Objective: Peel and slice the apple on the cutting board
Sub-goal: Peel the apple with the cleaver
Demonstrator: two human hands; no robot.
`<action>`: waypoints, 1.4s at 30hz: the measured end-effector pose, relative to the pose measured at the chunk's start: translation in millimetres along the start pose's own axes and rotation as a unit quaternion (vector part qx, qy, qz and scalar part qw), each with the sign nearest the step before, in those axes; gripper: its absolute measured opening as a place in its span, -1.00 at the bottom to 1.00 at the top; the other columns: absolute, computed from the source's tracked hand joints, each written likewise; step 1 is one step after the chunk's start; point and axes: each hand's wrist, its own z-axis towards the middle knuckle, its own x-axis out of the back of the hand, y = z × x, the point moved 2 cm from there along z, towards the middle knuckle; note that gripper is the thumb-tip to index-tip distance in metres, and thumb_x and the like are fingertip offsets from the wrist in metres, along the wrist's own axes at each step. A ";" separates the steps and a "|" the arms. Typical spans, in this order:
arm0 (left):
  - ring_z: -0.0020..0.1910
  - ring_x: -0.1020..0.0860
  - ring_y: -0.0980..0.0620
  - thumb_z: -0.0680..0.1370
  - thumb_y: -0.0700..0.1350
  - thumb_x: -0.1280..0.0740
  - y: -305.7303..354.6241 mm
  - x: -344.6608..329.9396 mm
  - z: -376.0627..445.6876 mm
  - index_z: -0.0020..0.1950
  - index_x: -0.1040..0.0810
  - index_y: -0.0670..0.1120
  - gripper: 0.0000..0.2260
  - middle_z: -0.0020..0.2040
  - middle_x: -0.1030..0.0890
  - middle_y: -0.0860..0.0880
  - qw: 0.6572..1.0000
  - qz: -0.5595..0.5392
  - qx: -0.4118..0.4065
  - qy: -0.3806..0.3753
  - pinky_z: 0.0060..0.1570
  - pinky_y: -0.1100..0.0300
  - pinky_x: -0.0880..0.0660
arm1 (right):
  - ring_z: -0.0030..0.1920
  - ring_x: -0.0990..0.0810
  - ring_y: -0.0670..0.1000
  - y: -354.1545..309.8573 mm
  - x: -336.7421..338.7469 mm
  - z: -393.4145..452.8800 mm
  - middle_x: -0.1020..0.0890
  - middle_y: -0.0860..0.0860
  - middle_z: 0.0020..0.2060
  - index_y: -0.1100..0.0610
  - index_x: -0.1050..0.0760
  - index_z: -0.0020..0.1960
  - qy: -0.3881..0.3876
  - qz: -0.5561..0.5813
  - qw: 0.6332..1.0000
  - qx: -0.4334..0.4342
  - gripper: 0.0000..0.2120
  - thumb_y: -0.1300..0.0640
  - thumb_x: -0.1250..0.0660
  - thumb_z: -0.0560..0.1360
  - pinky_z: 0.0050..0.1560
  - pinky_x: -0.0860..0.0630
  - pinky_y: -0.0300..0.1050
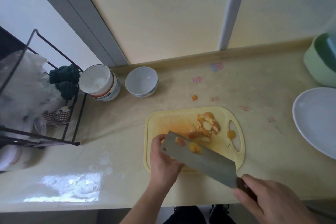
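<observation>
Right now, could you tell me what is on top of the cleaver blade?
Two apple slices lie on the flat of the cleaver blade. The blade covers part of the cutting board, so anything beneath cannot be seen.

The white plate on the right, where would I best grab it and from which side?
Take the white plate by its near-left rim, coming from the cutting board side. That edge is bare and faces the hands; the far side is cut off by the frame, and a green tub stands behind it.

Apple slices (pixel 206 127) on cutting board (pixel 160 120), 2 bowls (pixel 141 82) behind (left), plate (pixel 314 120) right
</observation>
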 end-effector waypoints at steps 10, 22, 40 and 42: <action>-0.21 -0.51 0.08 0.37 -0.02 -0.40 13.4 -2.7 2.2 -0.03 -0.41 0.33 -0.68 -0.14 -0.54 -0.09 0.991 -0.019 -0.131 0.028 -0.23 0.33 -0.44 | -0.65 -0.37 -0.14 -23.3 16.4 0.7 -0.15 -0.20 -0.54 -0.13 -0.08 -0.27 0.027 -0.015 0.999 0.004 -0.62 -0.39 0.09 0.51 -0.65 -0.17 -0.30; -0.07 -0.35 0.17 0.41 -0.01 -0.29 11.9 -1.5 1.7 -0.06 -0.56 -0.11 -0.78 -0.05 -0.42 0.23 0.974 0.131 -0.182 0.038 -0.09 0.54 -0.32 | -0.60 -0.10 -0.14 -14.0 19.2 -1.2 -0.09 -0.19 -0.60 -0.13 -0.05 -0.34 -0.040 -0.017 0.999 -0.025 -0.57 -0.43 0.11 0.48 -0.60 -0.02 -0.36; 0.01 -0.46 0.27 0.13 -0.14 -0.51 7.7 -1.3 -15.4 0.07 -0.41 0.10 -0.44 0.00 -0.44 0.15 0.995 0.073 -0.061 -0.019 -0.11 0.49 -0.38 | -0.42 -0.52 -0.08 16.0 -22.3 13.5 -0.52 0.02 -0.49 -0.03 -0.33 -0.31 -0.014 0.110 0.990 -0.092 -0.33 -0.52 0.27 0.36 -0.33 -0.43 -0.10; 0.05 -0.45 0.27 0.15 -0.14 -0.49 9.1 -1.6 -15.1 0.10 -0.41 0.11 -0.44 0.03 -0.45 0.14 0.996 0.071 -0.050 -0.031 -0.04 0.50 -0.37 | -0.47 -0.49 -0.07 21.1 -19.4 16.4 -0.53 0.01 -0.49 0.02 -0.37 -0.34 -0.018 0.143 0.985 -0.096 -0.29 -0.56 0.21 0.34 -0.37 -0.41 -0.08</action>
